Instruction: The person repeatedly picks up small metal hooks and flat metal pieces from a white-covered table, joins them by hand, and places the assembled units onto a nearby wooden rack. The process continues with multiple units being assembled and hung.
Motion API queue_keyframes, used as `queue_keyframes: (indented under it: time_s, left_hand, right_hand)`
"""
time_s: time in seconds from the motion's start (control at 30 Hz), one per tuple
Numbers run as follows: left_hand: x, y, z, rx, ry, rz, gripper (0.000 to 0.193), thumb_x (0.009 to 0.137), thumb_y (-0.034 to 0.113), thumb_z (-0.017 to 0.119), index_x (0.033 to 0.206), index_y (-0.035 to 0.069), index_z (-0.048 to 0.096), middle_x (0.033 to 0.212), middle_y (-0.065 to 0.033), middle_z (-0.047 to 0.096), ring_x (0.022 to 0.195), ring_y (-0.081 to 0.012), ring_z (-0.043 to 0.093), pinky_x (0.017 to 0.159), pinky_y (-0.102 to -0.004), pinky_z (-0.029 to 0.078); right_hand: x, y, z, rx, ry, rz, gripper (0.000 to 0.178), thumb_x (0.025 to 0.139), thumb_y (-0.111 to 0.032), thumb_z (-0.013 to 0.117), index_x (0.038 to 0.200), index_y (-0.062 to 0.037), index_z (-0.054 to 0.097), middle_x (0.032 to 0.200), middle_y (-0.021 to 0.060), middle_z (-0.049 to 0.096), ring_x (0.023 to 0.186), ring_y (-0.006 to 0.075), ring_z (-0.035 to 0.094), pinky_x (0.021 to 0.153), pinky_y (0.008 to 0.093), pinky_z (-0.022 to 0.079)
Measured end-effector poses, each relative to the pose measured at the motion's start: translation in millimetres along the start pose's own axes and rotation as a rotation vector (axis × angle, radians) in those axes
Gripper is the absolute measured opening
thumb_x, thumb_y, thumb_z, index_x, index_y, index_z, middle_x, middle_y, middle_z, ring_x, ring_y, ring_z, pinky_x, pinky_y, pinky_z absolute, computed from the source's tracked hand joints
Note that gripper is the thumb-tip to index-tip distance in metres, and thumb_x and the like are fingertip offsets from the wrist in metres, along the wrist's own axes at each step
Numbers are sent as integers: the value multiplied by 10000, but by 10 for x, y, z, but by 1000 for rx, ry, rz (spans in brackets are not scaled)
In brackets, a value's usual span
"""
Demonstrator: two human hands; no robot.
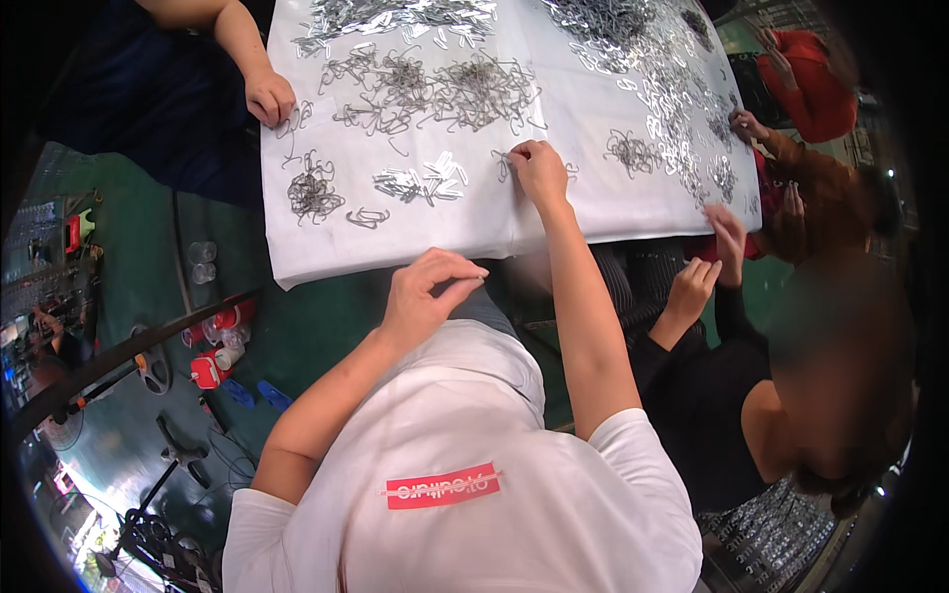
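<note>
My right hand [542, 173] reaches over the white-covered table [425, 242], its thumb and fingertips pinched together beside a few bent wire pieces [502, 163]. Whatever lies between those fingertips is too small to make out. My left hand [427, 301] hangs just off the table's near edge, thumb against fingers, with possibly a tiny bit of something at the tips. Between the hands and the far side lie a small heap of shiny flat metal strips [420, 181] and a wide spread of bent wire hooks [435, 89]. A tangled wire heap [314, 188] sits at the left, near several wire loops [368, 217].
More metal strips [395, 20] cover the far end. Shiny metal links [672, 119] spread along the right. A co-worker's hand [269, 97] rests on the left edge; other people's hands [730, 237] are at the right. A dark bar [129, 346] crosses the lower left.
</note>
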State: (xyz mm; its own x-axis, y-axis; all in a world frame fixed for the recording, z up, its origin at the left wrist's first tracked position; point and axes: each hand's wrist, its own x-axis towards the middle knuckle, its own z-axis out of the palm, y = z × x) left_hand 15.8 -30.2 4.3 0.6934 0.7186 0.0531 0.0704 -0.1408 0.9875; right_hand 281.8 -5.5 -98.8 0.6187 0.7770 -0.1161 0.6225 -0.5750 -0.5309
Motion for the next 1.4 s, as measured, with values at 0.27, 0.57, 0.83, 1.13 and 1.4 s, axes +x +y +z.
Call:
queue_keyframes:
  time_s: [0.27, 0.57, 0.83, 1.13, 1.4]
  left_hand:
    - [-24, 9, -25, 20, 27, -79, 161, 789, 1, 717, 939, 59, 730, 871, -62, 701, 821, -161, 641, 673, -270, 509]
    - [-102, -71, -50, -7, 57, -29, 157, 813, 7, 695, 958, 57, 729, 899, -69, 697, 784, -153, 644, 661, -259, 498]
    - [-190, -62, -77, 16, 80, 6, 166, 831, -21, 667, 986, 23, 707, 913, -60, 688, 771, -121, 631, 712, -247, 506]
    - [-273, 3, -22, -20, 88, 40, 238, 823, -25, 674, 1057, 13, 649, 966, -93, 685, 895, -176, 696, 768, -277, 534]
    - [-228, -186, 19, 73, 133, 101, 200, 829, 24, 673, 1029, 26, 663, 954, -102, 674, 898, -220, 674, 768, -313, 521]
  right_hand:
    - [-35, 20, 97, -116, -88, -15, 182, 842, -188, 650, 955, -44, 659, 918, 135, 674, 857, 304, 657, 756, 424, 503]
    - [-667, -64, -78, 819, -180, 288, 206, 829, -168, 709, 966, -18, 671, 831, 48, 685, 698, 113, 620, 626, 249, 436]
    - [-1860, -709, -610, 1158, -223, 290, 80, 838, -90, 707, 882, -26, 688, 904, 34, 667, 768, 84, 600, 671, 214, 408]
    - [-2110, -788, -593, 1281, -206, 294, 88, 822, -41, 728, 876, 15, 686, 1012, 51, 642, 911, 109, 594, 842, 247, 463]
    - [-2232, -791, -343, 770, 249, -212, 100, 797, 67, 703, 863, 16, 648, 1017, 54, 530, 874, 115, 565, 752, 241, 506]
